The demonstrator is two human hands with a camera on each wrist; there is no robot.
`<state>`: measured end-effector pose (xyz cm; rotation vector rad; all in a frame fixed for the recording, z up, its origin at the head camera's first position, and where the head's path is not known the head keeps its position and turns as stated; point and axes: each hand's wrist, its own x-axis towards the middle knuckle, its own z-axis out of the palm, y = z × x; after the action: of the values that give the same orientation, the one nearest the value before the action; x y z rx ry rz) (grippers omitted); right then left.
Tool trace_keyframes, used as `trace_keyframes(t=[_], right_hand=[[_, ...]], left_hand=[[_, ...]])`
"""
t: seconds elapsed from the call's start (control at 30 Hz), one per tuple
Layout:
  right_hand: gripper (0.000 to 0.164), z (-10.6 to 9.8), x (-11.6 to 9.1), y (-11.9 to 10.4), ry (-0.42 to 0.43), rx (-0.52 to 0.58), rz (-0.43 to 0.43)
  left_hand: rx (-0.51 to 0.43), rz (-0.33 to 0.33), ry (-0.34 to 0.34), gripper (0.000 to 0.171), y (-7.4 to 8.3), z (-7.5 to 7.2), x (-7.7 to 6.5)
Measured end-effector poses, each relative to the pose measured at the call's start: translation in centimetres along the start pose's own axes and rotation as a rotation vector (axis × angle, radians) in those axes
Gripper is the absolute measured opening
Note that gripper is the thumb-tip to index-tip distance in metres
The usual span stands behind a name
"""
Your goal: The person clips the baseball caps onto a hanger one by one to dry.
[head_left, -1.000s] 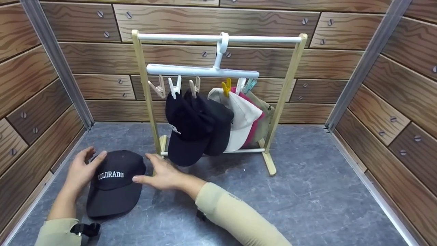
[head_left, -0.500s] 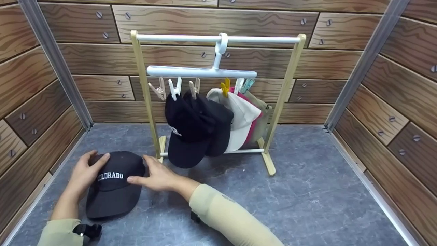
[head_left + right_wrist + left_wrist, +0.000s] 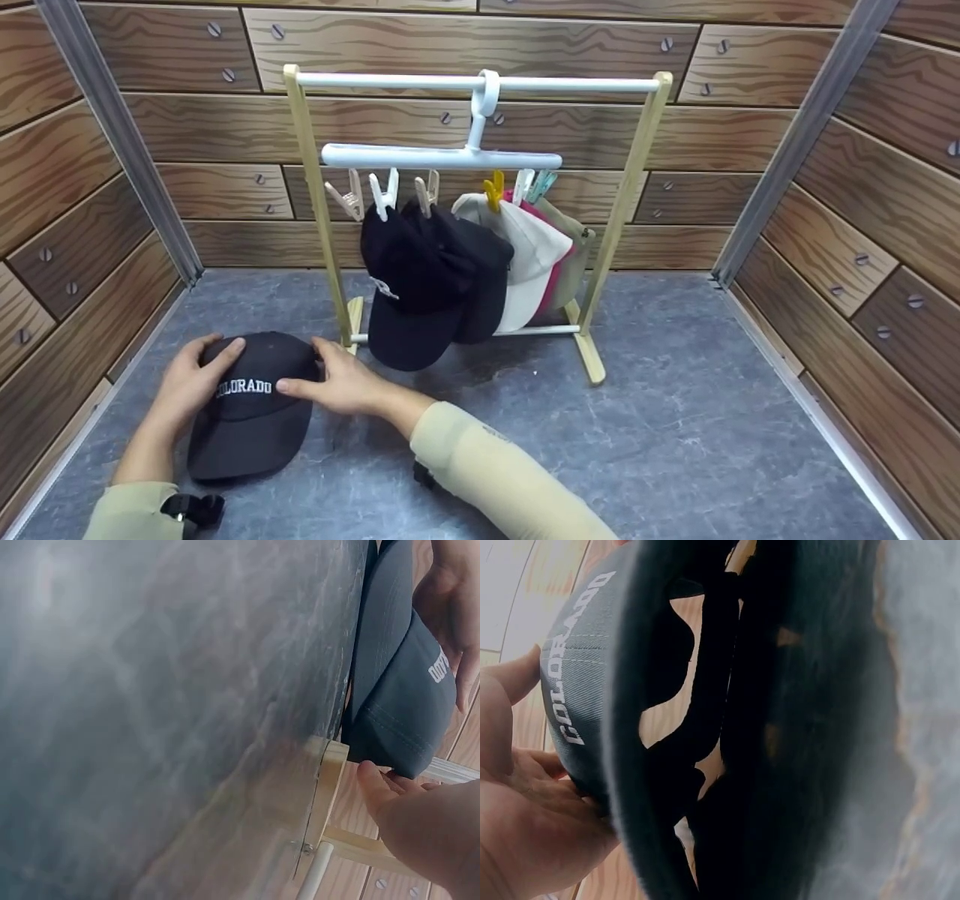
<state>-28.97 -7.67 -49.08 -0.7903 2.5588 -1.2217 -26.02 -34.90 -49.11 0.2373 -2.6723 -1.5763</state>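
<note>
A black baseball cap [image 3: 253,435] with white "COLORADO" lettering is at the left of the grey surface, its brim toward me. My left hand [image 3: 187,384] holds the cap's left side, thumb on top of the crown. On the other side, my right hand [image 3: 346,384] grips it, thumb on the front and fingers behind. The left wrist view looks into the cap's hollow underside, with the back strap [image 3: 712,675] in sight. In the right wrist view, the right thumb and fingers are at the edge of the cap's crown [image 3: 409,701].
A wooden rack [image 3: 301,150] stands at the back centre. From its bar hangs a white hanger [image 3: 442,157] with several clothespins [image 3: 384,193]. Dark caps [image 3: 420,300], a white cap [image 3: 529,262] and a khaki one [image 3: 574,259] hang there. Wood-patterned walls [image 3: 855,225] enclose the sides.
My right hand has moved slightly left, its thumb farther onto the cap's front. My left hand has shifted a little right against the crown. The cap has barely moved.
</note>
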Motion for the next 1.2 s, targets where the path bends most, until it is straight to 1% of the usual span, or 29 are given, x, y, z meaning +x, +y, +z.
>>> trace_keyframes(t=[0.2, 0.43, 0.53, 0.7, 0.83, 0.9, 0.97, 1.1, 1.2], right_hand=[[0.092, -0.1, 0.3, 0.2, -0.005, -0.02, -0.032], [0.086, 0.1, 0.6, 0.4, 0.012, 0.035, -0.05], [0.085, 0.1, 0.9, 0.3, 0.012, 0.053, -0.042], [0.083, 0.1, 1.0, 0.1, 0.015, 0.046, -0.029], [0.079, 0.2, 1.0, 0.0, 0.03, 0.051, -0.027], [0.077, 0.3, 1.0, 0.0, 0.037, 0.071, -0.022], [0.076, 0.3, 1.0, -0.1, 0.039, 0.106, -0.009], [0.074, 0.2, 0.9, -0.3, 0.033, 0.222, 0.023], [0.065, 0.1, 0.7, -0.5, 0.033, 0.319, 0.032]], left_hand=[[-0.019, 0.017, -0.021, 0.1, -0.1, 0.4, -0.1], [-0.027, 0.049, -0.007, 0.095, 0.3, 0.8, -0.4], [-0.049, 0.063, -0.001, 0.09, 0.7, 1.0, -0.6], [-0.082, 0.104, 0.018, 0.079, 1.1, 1.3, -0.7], [-0.136, 0.129, 0.012, 0.072, 1.3, 1.5, -0.7], [-0.17, 0.142, 0.011, 0.07, 1.4, 1.5, -0.6], [-0.18, 0.158, 0.018, 0.068, 1.5, 1.5, -0.6], [-0.19, 0.188, 0.045, 0.064, 1.8, 1.4, -0.7], [-0.2, 0.21, 0.05, 0.062, 1.9, 1.3, -0.9]])
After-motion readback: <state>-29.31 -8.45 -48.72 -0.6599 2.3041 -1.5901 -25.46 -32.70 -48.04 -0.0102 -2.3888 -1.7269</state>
